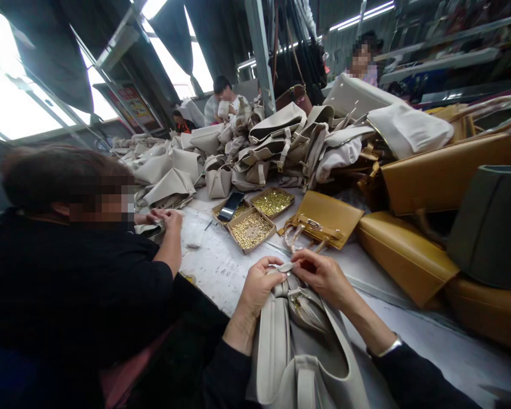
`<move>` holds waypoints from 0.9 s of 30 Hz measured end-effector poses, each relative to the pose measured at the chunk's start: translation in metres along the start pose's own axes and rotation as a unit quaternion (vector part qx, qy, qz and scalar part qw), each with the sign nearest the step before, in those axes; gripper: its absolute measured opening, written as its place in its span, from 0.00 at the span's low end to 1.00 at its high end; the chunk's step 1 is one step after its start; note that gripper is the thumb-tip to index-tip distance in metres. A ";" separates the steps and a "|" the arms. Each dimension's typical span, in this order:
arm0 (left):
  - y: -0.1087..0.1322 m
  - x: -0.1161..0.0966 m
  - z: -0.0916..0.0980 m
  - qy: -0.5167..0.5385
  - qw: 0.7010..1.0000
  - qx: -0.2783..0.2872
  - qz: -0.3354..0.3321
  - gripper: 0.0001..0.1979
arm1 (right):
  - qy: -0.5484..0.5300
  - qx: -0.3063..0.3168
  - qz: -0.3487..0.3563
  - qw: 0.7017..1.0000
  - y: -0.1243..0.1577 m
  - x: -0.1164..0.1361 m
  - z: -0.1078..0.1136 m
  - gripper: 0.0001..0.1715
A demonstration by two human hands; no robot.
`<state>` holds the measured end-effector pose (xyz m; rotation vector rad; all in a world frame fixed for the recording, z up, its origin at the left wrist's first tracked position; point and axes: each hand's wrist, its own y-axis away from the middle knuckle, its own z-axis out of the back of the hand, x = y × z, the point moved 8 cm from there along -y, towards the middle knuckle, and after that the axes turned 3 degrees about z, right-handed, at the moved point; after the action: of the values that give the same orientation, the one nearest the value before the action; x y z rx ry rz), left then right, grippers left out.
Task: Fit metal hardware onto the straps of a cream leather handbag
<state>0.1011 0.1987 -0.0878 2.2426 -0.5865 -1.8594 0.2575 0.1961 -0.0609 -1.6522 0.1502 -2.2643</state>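
Observation:
A light grey handbag (275, 346) lies open before me at the table's near edge, its zipped inside showing. My left hand (259, 281) pinches a small strap tab (286, 267) at the bag's far end, thumb toward me. On the other side of that tab, my right hand (319, 272) has its fingertips closed on it. Whether a small metal piece is between the right fingertips is too small to tell. Just beyond my hands are cardboard trays of small gold-coloured hardware (251, 230), one with a phone (231, 206) on top.
A co-worker (68, 255) in black sits close at my left, handling a pale piece. Grey handbags (272, 136) are heaped across the back. Mustard-yellow bags (409, 255) and a dark green bag (491, 227) crowd the right. Other people sit beyond the heap.

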 end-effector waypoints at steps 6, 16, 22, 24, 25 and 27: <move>0.008 0.002 0.002 -0.032 0.998 -0.050 -0.024 0.18 | 0.014 0.018 0.028 0.999 0.007 0.000 -0.005 0.10; 0.018 -0.008 0.043 0.003 0.984 -0.173 -0.048 0.17 | -0.009 0.044 0.069 0.997 -0.026 -0.001 -0.035 0.16; 0.049 -0.005 0.092 0.116 0.970 -0.200 -0.073 0.21 | -0.014 0.130 0.089 0.987 -0.117 0.052 -0.078 0.19; 0.060 -0.001 0.100 0.153 0.966 -0.189 -0.086 0.22 | 0.088 0.176 0.127 0.972 -0.154 0.062 -0.115 0.15; 0.065 0.001 0.103 0.165 0.964 -0.183 -0.094 0.22 | 0.157 0.218 0.137 0.953 -0.170 0.061 -0.140 0.15; 0.071 0.007 0.110 0.185 0.959 -0.184 -0.110 0.21 | 0.248 0.283 0.133 0.917 -0.197 0.051 -0.193 0.13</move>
<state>-0.0185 0.1447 -0.0906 2.3712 0.0679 -1.4202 0.0224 0.3438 -0.0220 -0.7069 -0.1470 -2.1799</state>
